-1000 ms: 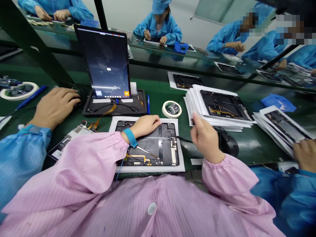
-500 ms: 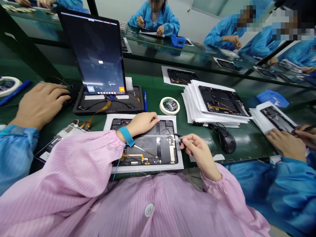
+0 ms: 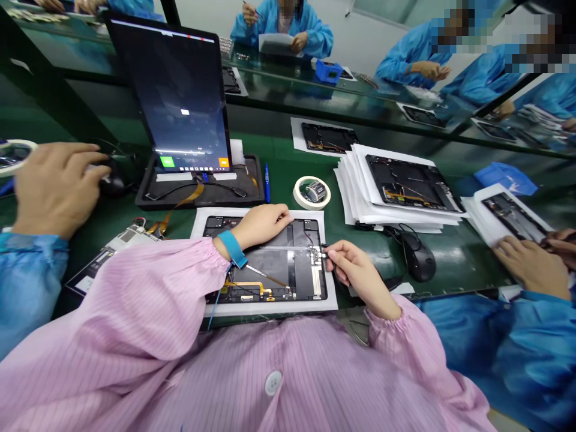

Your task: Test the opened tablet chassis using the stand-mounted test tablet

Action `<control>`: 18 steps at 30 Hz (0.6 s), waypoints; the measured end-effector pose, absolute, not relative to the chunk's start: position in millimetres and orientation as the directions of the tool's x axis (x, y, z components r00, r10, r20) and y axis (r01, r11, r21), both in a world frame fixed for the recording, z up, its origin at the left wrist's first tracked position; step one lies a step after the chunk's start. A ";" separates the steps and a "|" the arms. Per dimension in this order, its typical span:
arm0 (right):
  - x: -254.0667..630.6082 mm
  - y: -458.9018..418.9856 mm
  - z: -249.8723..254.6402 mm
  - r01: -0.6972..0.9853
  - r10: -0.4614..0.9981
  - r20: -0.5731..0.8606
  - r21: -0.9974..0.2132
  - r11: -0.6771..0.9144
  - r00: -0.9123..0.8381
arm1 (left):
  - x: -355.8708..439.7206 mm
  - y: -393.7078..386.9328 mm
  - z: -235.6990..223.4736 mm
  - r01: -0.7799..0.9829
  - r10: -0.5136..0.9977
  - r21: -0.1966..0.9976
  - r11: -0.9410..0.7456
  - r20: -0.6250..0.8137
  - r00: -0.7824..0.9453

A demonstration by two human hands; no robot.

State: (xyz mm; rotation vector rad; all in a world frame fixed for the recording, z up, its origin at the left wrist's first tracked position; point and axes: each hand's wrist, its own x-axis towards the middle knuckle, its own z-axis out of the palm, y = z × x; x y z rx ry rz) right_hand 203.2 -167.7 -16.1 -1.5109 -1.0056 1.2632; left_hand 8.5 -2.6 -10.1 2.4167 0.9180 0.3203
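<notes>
Head view: I see L hand (image 3: 265, 223) half-curled over flat black rectangular tablet shell (image 3: 270, 255), prob. steadying it; can't tell if it grips. R hand (image 3: 355, 264) pinches small silver-tipped black plug (image 3: 323, 256) at shell's right edge, prob. for fine aim. White paper sheet (image 3: 332, 300) under shell, prob. vs scratches. Room: green tabletop (image 3: 375, 249) btwn sheet & curved black mouse (image 3: 418, 258); cream tape ring (image 3: 297, 195) just off sheet's far edge.
</notes>
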 end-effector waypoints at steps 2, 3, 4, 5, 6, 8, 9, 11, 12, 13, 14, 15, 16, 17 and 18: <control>203.7 -167.2 -16.5 0.035 0.957 -0.257 -0.964 -0.264 0.136 | 8.4 -2.2 -10.0 0.544 0.672 0.562 -0.623 0.029 0.740; 203.8 -166.8 -17.0 0.038 0.958 -0.252 -0.965 -0.259 0.135 | 8.4 -1.9 -10.0 0.544 0.672 0.565 -0.621 0.027 0.740; 203.8 -166.3 -17.4 0.046 0.959 -0.250 -0.965 -0.258 0.132 | 8.4 -1.7 -10.2 0.544 0.673 0.566 -0.620 0.026 0.740; 203.8 -166.0 -17.7 0.064 0.960 -0.250 -0.964 -0.259 0.126 | 8.5 -1.3 -10.6 0.544 0.673 0.565 -0.620 0.027 0.739; 203.5 -165.9 -17.4 0.103 0.962 -0.246 -0.961 -0.258 0.120 | 8.6 -0.9 -11.2 0.543 0.672 0.563 -0.623 0.030 0.740; 201.8 -167.0 -14.9 0.293 0.971 -0.198 -0.928 -0.230 0.134 | 8.9 -0.1 -12.6 0.542 0.670 0.558 -0.629 0.035 0.741; 199.9 -168.3 -12.6 0.444 0.978 -0.140 -0.874 -0.197 0.158 | 9.1 0.4 -13.3 0.542 0.669 0.556 -0.630 0.036 0.742; 193.7 -171.9 -7.2 0.753 0.984 0.027 -0.648 -0.116 0.175 | 9.5 1.2 -14.4 0.542 0.667 0.554 -0.632 0.034 0.744; 189.5 -173.9 -4.9 0.860 0.983 0.105 -0.504 -0.078 0.151 | 9.6 1.6 -14.7 0.542 0.667 0.555 -0.631 0.033 0.744; 184.9 -175.7 -3.3 0.927 0.981 0.160 -0.372 -0.045 0.112 | 9.8 1.9 -14.9 0.541 0.668 0.557 -0.630 0.033 0.744; 180.3 -177.2 -2.8 0.963 0.980 0.189 -0.268 -0.017 0.070 | 9.8 2.1 -14.9 0.539 0.668 0.560 -0.629 0.034 0.744; 176.0 -178.1 -3.4 0.981 0.980 0.198 -0.195 0.005 0.035 | 9.9 2.3 -15.0 0.537 0.668 0.562 -0.629 0.036 0.744; 172.3 -178.6 -5.0 0.989 0.980 0.200 -0.147 0.013 0.016 | 9.8 2.4 -15.1 0.535 0.668 0.563 -0.629 0.039 0.744; 169.4 -178.6 -7.2 0.993 0.979 0.203 -0.118 0.010 0.014 | 9.7 2.5 -15.1 0.535 0.668 0.563 -0.630 0.043 0.743; 167.4 -178.2 -9.8 0.995 0.978 0.206 -0.105 0.001 0.020 | 9.6 2.5 -15.3 0.534 0.668 0.561 -0.632 0.046 0.742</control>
